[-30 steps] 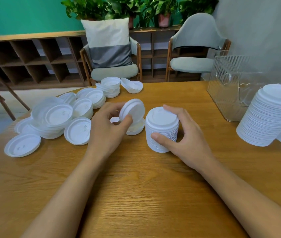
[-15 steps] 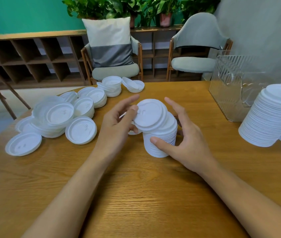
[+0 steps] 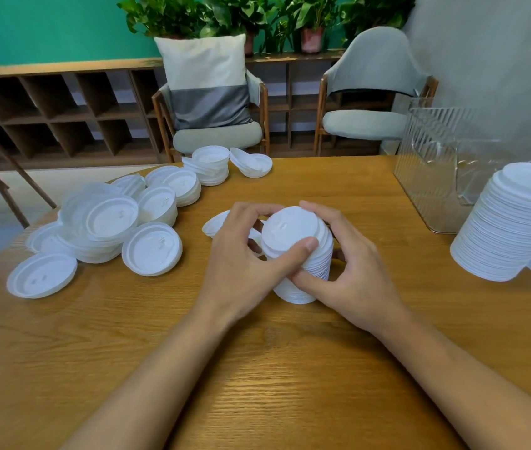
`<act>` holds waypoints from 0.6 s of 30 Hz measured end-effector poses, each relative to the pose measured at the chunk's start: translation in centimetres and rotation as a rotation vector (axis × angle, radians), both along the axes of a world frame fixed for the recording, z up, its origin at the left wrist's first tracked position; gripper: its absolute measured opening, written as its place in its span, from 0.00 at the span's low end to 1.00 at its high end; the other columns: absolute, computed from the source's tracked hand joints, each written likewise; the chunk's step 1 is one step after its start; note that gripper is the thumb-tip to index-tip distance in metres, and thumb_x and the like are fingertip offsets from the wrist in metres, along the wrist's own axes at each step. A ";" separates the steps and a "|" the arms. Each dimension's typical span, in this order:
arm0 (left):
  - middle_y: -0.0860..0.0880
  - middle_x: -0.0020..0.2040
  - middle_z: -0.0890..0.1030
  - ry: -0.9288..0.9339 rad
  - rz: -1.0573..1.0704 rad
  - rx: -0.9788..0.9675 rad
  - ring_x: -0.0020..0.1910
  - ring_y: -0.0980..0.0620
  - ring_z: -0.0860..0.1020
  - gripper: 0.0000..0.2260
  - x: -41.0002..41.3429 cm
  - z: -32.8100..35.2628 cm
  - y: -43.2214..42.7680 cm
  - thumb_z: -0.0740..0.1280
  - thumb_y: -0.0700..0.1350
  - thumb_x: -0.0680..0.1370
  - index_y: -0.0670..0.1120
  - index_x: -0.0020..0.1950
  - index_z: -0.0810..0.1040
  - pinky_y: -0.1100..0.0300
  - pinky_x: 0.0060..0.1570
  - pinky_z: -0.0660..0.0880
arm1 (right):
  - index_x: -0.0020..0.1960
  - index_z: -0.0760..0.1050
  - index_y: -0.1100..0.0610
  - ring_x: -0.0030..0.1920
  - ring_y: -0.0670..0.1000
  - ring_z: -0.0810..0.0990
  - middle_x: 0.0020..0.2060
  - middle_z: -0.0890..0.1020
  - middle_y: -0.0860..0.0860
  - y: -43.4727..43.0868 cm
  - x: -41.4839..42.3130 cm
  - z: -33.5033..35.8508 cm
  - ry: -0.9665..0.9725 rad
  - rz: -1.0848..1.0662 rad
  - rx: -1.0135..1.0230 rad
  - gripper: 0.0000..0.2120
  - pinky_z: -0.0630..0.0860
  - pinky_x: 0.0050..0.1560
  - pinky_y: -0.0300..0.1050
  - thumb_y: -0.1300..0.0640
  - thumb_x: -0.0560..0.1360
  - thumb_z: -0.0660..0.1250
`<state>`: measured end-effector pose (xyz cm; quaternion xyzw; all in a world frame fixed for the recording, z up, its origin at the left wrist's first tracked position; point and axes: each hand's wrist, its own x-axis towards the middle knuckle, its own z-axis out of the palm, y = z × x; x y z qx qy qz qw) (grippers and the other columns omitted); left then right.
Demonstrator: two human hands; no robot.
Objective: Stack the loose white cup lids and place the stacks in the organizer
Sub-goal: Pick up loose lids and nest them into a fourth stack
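1. The tall stacks (image 3: 514, 228) stand well to the right of the held stack (image 3: 321, 258) on the table (image 3: 257, 368). They are the biggest hazard, since a right arm swinging toward the organizer would probably topple them.
2. The loose lids (image 3: 101, 222) lie in an uneven, overlapping heap well to the left of the held stack. One lone lid (image 3: 41, 276), farthest left, lies near the table's edge, and a hasty sweep could knock it off.
3. The held stack stands on the table. The right hand (image 3: 352, 271) wraps round it, thumb low in front and fingers behind. Too hard a squeeze could shear its layers sideways.
4. The top lid (image 3: 290, 227) sits tilted on the held stack and does not look seated. The left hand (image 3: 241, 258) pinches it, fingers curled over its far rim and thumb on its near rim. Pressing it down crooked could jam it or tip the stack.
5. The organizer (image 3: 436, 164) is a clear ribbed box behind and to the right of the held stack. No lids show through its wall, though its inside is hard to read.
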<state>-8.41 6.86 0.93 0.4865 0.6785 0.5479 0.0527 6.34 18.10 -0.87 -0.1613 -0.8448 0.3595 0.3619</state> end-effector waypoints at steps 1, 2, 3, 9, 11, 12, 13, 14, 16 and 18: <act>0.59 0.57 0.80 0.009 0.000 0.004 0.59 0.56 0.79 0.24 -0.1 0.0 0.0 0.74 0.66 0.70 0.57 0.62 0.82 0.66 0.53 0.76 | 0.77 0.68 0.44 0.68 0.38 0.74 0.69 0.75 0.39 0.0 0.0 0.0 0.001 0.005 -0.007 0.39 0.73 0.61 0.30 0.41 0.70 0.78; 0.58 0.59 0.79 0.009 -0.017 0.008 0.61 0.55 0.78 0.25 -0.3 0.1 0.0 0.75 0.65 0.70 0.57 0.64 0.82 0.64 0.55 0.77 | 0.77 0.67 0.44 0.69 0.38 0.73 0.69 0.75 0.38 0.0 0.0 0.0 0.000 0.009 -0.013 0.39 0.73 0.62 0.31 0.42 0.70 0.78; 0.58 0.60 0.79 0.010 -0.040 0.011 0.62 0.55 0.78 0.26 -0.4 0.1 -0.1 0.75 0.64 0.70 0.57 0.66 0.81 0.62 0.57 0.77 | 0.78 0.66 0.43 0.69 0.38 0.73 0.70 0.74 0.37 0.1 0.0 0.0 -0.003 0.011 -0.018 0.40 0.73 0.62 0.31 0.43 0.71 0.79; 0.59 0.60 0.82 -0.004 -0.074 -0.002 0.63 0.56 0.79 0.27 -0.5 0.2 -0.2 0.78 0.60 0.70 0.56 0.68 0.80 0.59 0.59 0.77 | 0.79 0.63 0.38 0.71 0.39 0.73 0.70 0.75 0.36 0.2 0.1 -0.1 -0.006 0.019 -0.044 0.43 0.73 0.64 0.33 0.44 0.69 0.79; 0.59 0.60 0.82 -0.021 -0.071 0.006 0.64 0.56 0.79 0.28 -0.4 0.2 -0.2 0.79 0.59 0.70 0.56 0.68 0.80 0.60 0.60 0.77 | 0.79 0.66 0.40 0.71 0.39 0.73 0.70 0.75 0.37 0.1 0.1 -0.1 0.008 0.028 -0.038 0.41 0.75 0.65 0.36 0.43 0.70 0.79; 0.59 0.61 0.82 -0.029 -0.068 0.012 0.64 0.56 0.79 0.28 -0.4 0.2 -0.2 0.79 0.59 0.70 0.56 0.69 0.80 0.60 0.60 0.77 | 0.79 0.67 0.41 0.71 0.39 0.73 0.70 0.75 0.36 0.1 0.1 0.0 0.018 0.030 -0.037 0.40 0.75 0.65 0.38 0.42 0.70 0.78; 0.59 0.61 0.83 -0.036 -0.065 0.018 0.65 0.56 0.79 0.29 -0.4 0.2 -0.2 0.79 0.59 0.70 0.55 0.69 0.79 0.60 0.61 0.77 | 0.78 0.67 0.42 0.71 0.38 0.73 0.70 0.75 0.36 0.1 0.1 0.0 0.028 0.030 -0.035 0.40 0.76 0.66 0.39 0.41 0.70 0.78; 0.59 0.61 0.83 -0.044 -0.063 0.022 0.65 0.56 0.79 0.28 -0.3 0.1 -0.1 0.79 0.59 0.71 0.55 0.70 0.79 0.59 0.62 0.77 | 0.78 0.68 0.42 0.71 0.38 0.73 0.70 0.75 0.35 0.1 0.1 0.0 0.035 0.028 -0.033 0.40 0.77 0.66 0.40 0.40 0.69 0.77; 0.59 0.61 0.83 -0.066 -0.058 0.029 0.65 0.56 0.79 0.27 0.0 0.1 0.0 0.79 0.58 0.71 0.55 0.69 0.80 0.55 0.63 0.78 | 0.78 0.69 0.43 0.71 0.37 0.73 0.70 0.76 0.35 0.1 0.1 0.0 0.046 0.016 -0.033 0.40 0.77 0.66 0.41 0.40 0.68 0.78; 0.59 0.61 0.83 -0.124 -0.061 0.025 0.65 0.56 0.79 0.27 0.2 -0.1 0.1 0.80 0.57 0.71 0.55 0.68 0.81 0.52 0.64 0.78 | 0.78 0.70 0.44 0.71 0.37 0.73 0.70 0.76 0.36 0.1 0.0 -0.1 0.061 0.007 -0.042 0.41 0.77 0.66 0.42 0.41 0.67 0.80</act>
